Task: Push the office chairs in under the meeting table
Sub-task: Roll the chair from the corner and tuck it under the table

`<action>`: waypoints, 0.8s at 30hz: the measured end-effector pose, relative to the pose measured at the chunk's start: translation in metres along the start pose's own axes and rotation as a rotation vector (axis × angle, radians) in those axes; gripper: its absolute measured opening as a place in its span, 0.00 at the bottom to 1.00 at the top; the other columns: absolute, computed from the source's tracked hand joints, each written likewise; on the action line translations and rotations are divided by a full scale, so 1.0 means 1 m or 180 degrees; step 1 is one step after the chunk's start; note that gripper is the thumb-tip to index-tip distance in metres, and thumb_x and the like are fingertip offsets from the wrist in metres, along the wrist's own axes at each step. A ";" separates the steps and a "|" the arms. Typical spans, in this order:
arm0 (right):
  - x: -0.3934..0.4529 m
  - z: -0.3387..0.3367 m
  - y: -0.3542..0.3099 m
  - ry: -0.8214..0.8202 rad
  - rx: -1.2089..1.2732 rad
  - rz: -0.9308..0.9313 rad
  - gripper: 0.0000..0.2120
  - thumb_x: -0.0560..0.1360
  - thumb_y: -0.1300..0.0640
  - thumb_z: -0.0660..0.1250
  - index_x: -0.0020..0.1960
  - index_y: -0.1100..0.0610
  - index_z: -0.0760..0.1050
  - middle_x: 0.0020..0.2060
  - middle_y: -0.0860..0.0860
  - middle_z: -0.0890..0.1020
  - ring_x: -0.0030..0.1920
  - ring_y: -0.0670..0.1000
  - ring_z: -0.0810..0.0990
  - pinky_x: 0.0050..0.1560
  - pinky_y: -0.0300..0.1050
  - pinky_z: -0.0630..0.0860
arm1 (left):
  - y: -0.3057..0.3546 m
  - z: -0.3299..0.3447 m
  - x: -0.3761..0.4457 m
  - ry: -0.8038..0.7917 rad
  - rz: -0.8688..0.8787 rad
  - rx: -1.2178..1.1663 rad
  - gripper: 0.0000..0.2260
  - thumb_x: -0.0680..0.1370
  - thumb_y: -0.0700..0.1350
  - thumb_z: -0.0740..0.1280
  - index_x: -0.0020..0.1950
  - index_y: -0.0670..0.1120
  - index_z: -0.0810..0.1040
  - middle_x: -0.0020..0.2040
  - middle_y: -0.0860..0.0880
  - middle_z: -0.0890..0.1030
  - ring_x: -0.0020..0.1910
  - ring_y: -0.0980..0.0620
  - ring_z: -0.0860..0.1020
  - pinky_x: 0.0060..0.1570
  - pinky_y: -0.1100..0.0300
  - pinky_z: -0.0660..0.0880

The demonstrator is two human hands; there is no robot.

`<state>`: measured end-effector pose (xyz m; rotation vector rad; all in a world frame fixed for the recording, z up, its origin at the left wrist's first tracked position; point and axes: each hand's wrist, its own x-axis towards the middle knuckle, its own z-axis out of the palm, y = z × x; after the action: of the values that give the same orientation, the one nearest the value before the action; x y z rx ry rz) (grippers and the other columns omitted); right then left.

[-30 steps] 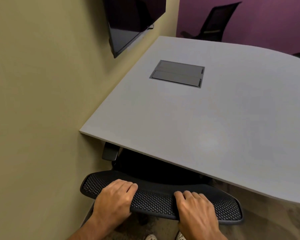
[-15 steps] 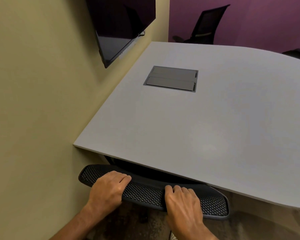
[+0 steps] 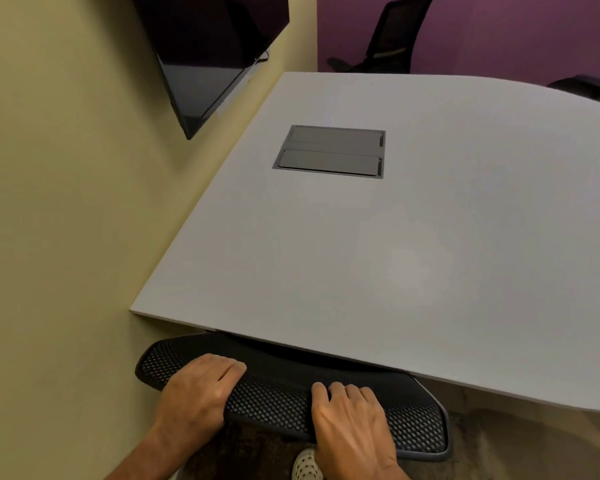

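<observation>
A black mesh office chair (image 3: pixel 274 400) stands at the near edge of the light grey meeting table (image 3: pixel 413 254). Only the top of its backrest shows; the seat and arms are hidden under the tabletop. My left hand (image 3: pixel 198 393) grips the left part of the backrest top, fingers curled over it. My right hand (image 3: pixel 350 420) grips the right part the same way. The backrest almost meets the table edge.
A beige wall (image 3: pixel 49 237) runs close along the left, with a dark wall screen (image 3: pixel 208 53) above the table. A grey cable hatch (image 3: pixel 329 152) is set in the tabletop. Another black chair (image 3: pixel 385 43) stands at the far side, a third (image 3: pixel 589 86) at far right. A white shoe (image 3: pixel 305 465) shows below.
The chair has rolled forward under the table with both hands on its backrest; the armrest seen earlier is now hidden and the backrest sits closer to the table edge.
</observation>
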<state>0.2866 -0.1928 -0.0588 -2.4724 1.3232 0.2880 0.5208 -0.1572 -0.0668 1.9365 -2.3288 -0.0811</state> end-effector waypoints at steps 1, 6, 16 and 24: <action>0.001 0.000 -0.001 -0.0019 0.0011 -0.0008 0.20 0.76 0.61 0.60 0.67 0.58 0.64 0.57 0.58 0.76 0.58 0.60 0.73 0.62 0.56 0.66 | -0.002 0.000 0.000 -0.0050 0.0002 0.0001 0.14 0.70 0.50 0.66 0.51 0.44 0.82 0.46 0.48 0.83 0.45 0.49 0.82 0.49 0.54 0.79; 0.001 0.000 -0.001 0.0010 0.0062 -0.0050 0.20 0.74 0.61 0.60 0.66 0.59 0.65 0.58 0.59 0.76 0.58 0.60 0.74 0.63 0.56 0.68 | -0.008 -0.002 0.000 -0.0341 0.0125 0.0038 0.29 0.55 0.57 0.79 0.52 0.45 0.83 0.47 0.49 0.83 0.45 0.49 0.82 0.48 0.52 0.79; -0.013 -0.002 0.025 0.0324 0.0489 0.0011 0.39 0.74 0.33 0.53 0.78 0.53 0.48 0.77 0.60 0.55 0.78 0.57 0.50 0.74 0.55 0.34 | 0.055 -0.018 0.051 -0.0629 0.1495 0.0199 0.34 0.62 0.66 0.64 0.61 0.48 0.80 0.56 0.47 0.83 0.55 0.50 0.81 0.60 0.55 0.66; -0.079 -0.002 0.075 0.1802 0.1177 0.1151 0.42 0.72 0.25 0.53 0.79 0.43 0.44 0.79 0.53 0.54 0.78 0.52 0.48 0.76 0.58 0.49 | 0.137 -0.024 0.113 -0.0389 0.2149 -0.0306 0.45 0.69 0.73 0.59 0.77 0.45 0.59 0.76 0.43 0.62 0.75 0.43 0.60 0.67 0.46 0.55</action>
<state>0.1809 -0.1718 -0.0455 -2.0577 1.8433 -0.5740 0.3696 -0.2420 -0.0219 1.0448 -2.8554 -0.2474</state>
